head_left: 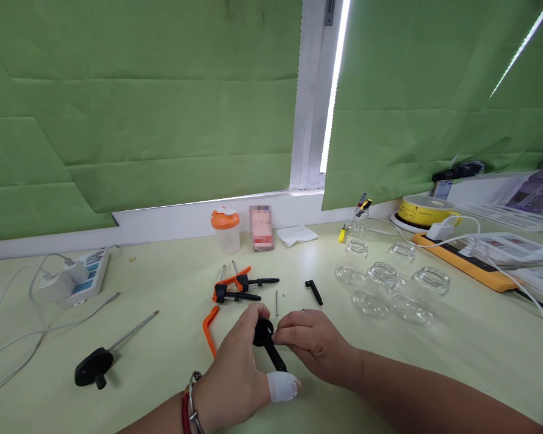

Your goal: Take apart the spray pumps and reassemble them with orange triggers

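My left hand [235, 377], with white tape wrapped around one digit, is closed around a black plastic part [274, 352] that has a round head and a straight arm. My right hand [319, 343] has its fingers pressed together against the side of that part; whatever lies between the fingertips is hidden. Just beyond the hands lie a thin metal pin [277, 302] and a small black lever piece [314, 292]. An orange curved piece [208, 328] rests beside my left hand. Behind it are two orange-and-black assemblies with metal shafts, the nearer one [235, 295] partly overlapping the other [257, 281].
A screwdriver with a black handle [94, 366] lies at left, near white cables and a power strip [90, 280]. An orange-lidded cup [226, 232] stands at the back. Several clear glass jars [382, 274] are at right, before an orange power strip [466, 265] and yellow tape roll [425, 211].
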A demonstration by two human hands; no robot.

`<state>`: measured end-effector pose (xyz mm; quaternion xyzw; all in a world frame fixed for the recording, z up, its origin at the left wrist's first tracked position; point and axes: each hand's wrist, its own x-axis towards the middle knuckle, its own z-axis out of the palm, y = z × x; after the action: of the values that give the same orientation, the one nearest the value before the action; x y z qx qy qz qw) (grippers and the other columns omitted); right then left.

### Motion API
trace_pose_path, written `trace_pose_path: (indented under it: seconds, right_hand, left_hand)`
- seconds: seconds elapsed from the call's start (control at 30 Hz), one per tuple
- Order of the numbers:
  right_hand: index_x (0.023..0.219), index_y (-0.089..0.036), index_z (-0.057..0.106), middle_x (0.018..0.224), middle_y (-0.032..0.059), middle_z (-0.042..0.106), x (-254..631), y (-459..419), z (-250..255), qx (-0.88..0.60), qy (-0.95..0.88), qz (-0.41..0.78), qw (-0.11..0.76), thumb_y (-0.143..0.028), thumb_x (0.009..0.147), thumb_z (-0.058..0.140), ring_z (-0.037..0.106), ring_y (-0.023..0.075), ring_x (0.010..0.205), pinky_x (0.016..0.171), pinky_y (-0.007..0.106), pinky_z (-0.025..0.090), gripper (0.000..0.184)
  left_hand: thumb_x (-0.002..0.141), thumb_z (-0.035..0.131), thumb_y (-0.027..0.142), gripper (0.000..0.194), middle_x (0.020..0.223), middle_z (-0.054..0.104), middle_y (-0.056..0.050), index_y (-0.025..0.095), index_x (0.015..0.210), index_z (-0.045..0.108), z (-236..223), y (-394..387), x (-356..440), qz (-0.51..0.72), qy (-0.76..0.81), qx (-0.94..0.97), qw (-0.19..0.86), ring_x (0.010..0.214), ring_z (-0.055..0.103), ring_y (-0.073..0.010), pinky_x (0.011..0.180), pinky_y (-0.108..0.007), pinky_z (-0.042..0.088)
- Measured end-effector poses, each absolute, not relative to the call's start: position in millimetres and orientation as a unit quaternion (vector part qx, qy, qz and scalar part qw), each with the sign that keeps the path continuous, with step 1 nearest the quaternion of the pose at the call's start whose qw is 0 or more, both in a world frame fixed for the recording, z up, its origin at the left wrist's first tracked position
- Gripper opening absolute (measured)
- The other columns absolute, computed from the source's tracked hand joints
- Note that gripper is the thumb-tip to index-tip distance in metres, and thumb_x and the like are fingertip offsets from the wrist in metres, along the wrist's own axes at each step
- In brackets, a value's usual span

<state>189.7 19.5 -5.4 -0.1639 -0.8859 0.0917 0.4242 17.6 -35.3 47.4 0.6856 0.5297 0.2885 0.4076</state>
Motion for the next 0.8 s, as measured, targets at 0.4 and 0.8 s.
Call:
trace_pose_path:
  seconds: [0.4,0.8]
  right_hand:
    - [0.085,-0.019,0.059,0.076,0.0037,0.066,187,17,-4,-0.182,-0.876,0.143,0.423,-0.016,0.087,0.044,0.057,0.0109,0.066,0.060,0.021,0.045,0.015]
    - [0.078,-0.014,0.061,0.065,0.0017,0.058,184,7,2,-0.313,-0.683,0.591,0.293,-0.048,0.085,0.047,0.049,0.0081,0.051,0.050,0.020,0.039,0.038]
  left_hand:
    - [0.053,0.075,0.029,0.064,0.098,0.048,-0.003,0.021,0.108,0.041,43,-35,15,0.298,0.524,0.717,0.349,0.087,0.046,-0.0189,0.071,-0.029,0.044]
    - [0.054,0.073,0.041,0.080,0.128,0.040,-0.016,0.020,0.122,0.035,23,-36,11,0.313,0.529,0.775,0.148,0.116,0.043,-0.0357,0.090,-0.051,0.042]
